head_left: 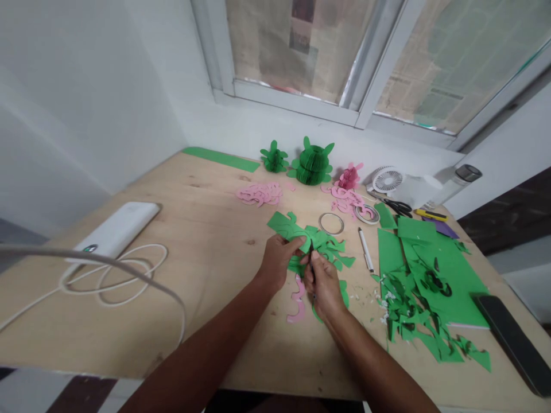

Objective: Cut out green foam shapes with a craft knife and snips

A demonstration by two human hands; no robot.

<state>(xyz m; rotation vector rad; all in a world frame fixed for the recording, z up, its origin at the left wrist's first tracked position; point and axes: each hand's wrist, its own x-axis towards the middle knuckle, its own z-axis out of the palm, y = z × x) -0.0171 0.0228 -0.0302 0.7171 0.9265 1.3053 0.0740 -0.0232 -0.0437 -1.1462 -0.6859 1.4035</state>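
Observation:
My left hand (278, 258) pinches a piece of green paper (286, 226) in the middle of the table. Right beside it, my right hand (322, 281) is closed around a slim dark tool (312, 261), whose tip meets the edge of that paper; its full shape is hidden by my fingers. Cut green pieces (336, 249) lie just beyond and to the right of my hands. A wavy pink strip (297, 301) rests on the wood under my wrists.
A white power bank (118, 229) with a looped cable is at left. Pink cutouts (260, 194), green honeycomb figures (313, 164) and a small fan (387, 180) stand toward the wall. Green scraps (413, 315), a white pen (365, 249) and a black case (514, 344) lie at right.

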